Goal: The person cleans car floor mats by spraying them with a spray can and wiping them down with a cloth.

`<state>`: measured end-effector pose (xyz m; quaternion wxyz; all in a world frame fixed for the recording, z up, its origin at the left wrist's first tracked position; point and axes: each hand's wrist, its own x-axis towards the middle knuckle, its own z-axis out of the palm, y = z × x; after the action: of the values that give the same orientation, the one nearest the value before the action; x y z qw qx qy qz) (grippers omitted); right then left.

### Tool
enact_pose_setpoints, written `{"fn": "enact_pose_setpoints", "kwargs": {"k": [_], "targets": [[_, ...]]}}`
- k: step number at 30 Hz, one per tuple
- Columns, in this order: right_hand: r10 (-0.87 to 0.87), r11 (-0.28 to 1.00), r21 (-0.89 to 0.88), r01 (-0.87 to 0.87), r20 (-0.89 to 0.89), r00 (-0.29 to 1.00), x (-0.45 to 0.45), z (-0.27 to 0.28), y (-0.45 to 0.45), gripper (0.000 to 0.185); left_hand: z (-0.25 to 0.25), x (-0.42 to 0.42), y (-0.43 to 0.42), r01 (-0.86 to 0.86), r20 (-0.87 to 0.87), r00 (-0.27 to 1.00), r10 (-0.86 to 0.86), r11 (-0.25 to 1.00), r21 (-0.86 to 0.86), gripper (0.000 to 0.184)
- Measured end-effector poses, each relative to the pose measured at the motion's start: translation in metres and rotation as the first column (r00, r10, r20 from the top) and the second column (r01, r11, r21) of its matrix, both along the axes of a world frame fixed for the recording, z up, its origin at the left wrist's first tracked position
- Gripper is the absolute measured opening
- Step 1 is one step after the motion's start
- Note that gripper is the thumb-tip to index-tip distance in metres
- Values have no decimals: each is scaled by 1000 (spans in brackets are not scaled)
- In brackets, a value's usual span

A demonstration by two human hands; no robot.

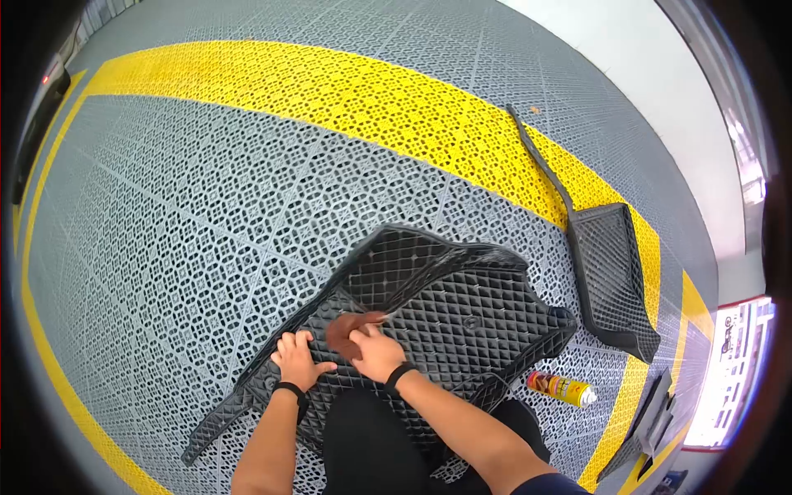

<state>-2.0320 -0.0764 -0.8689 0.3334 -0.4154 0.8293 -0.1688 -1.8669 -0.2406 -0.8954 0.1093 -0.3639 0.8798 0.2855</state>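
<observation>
A black quilted car floor mat lies on the floor in front of my knees, its raised edges curling up around it. My right hand grips a reddish-brown cloth and presses it on the mat's stitched surface. Part of the cloth is blurred and partly hidden by my fingers. Just to the left, my left hand rests on the mat near its left edge, fingers spread and thumb stretched toward the cloth. A black band circles each wrist.
A yellow and red spray can lies on its side right of the mat. Farther right is another black quilted mat with a long thin strip. More dark pieces lie at lower right. Grey perforated tiles with a yellow band form the floor.
</observation>
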Motion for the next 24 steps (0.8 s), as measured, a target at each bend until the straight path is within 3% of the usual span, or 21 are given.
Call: {"fn": "enact_pose_setpoints", "kwargs": {"k": [1, 4, 5, 6, 9, 11, 12, 14, 17, 18, 19, 21, 22, 24], "targets": [[-69, 986, -159, 55, -86, 994, -5, -10, 2, 46, -2, -1, 0, 6, 8, 1000, -6, 1000, -16, 87], [-398, 914, -212, 345, -314, 862, -84, 11, -4, 35, -2, -4, 0, -7, 61, 998, 8, 1000, -15, 90], [-551, 826, -343, 448, -318, 772, -116, 30, -2, 28, -6, -1, 1, -1, 43, 999, 2, 999, -35, 90], [-633, 752, -520, 405, -397, 664, -154, 40, 8, 19, -4, -2, 3, -6, 52, 999, 9, 999, -53, 90], [-889, 456, -681, 574, -316, 331, -234, 84, 53, 19, -1, -2, 2, 7, 45, 999, -5, 1000, -29, 90], [-932, 346, -735, 584, -341, 122, -264, 79, 84, 31, -1, -7, 4, -2, 60, 998, 5, 999, -39, 91], [-970, 206, -745, 635, -239, 34, -264, 75, 83, 33, 0, -7, 4, -2, 88, 996, 6, 999, -48, 91], [-961, 238, -651, 721, -265, 78, -242, 53, 62, 47, 2, -11, 5, -3, 98, 995, 8, 998, -58, 92], [-823, 558, -560, 612, -276, 497, -175, -1, 1, 45, -1, -10, 7, -12, 116, 993, 20, 998, -67, 92], [-802, 543, -474, 693, -48, 596, -144, -16, -22, 41, -1, -9, 6, -5, 120, 993, 14, 997, -71, 92], [-651, 673, -302, 675, 191, 735, -111, 17, -35, 35, -1, -10, 6, -8, 121, 992, 18, 997, -79, 92], [-314, 912, -252, 324, 82, 946, -56, -22, -35, 27, -1, -10, 7, -7, 100, 995, 15, 997, -82, 91], [-104, 962, -246, 119, 74, 992, -39, -34, -30, 27, -1, -11, 5, -7, 96, 995, 15, 997, -81, 91], [-290, 930, -213, 300, 78, 954, -29, -33, -12, 27, 1, -10, 6, 5, 100, 995, 4, 997, -83, 91]]}}
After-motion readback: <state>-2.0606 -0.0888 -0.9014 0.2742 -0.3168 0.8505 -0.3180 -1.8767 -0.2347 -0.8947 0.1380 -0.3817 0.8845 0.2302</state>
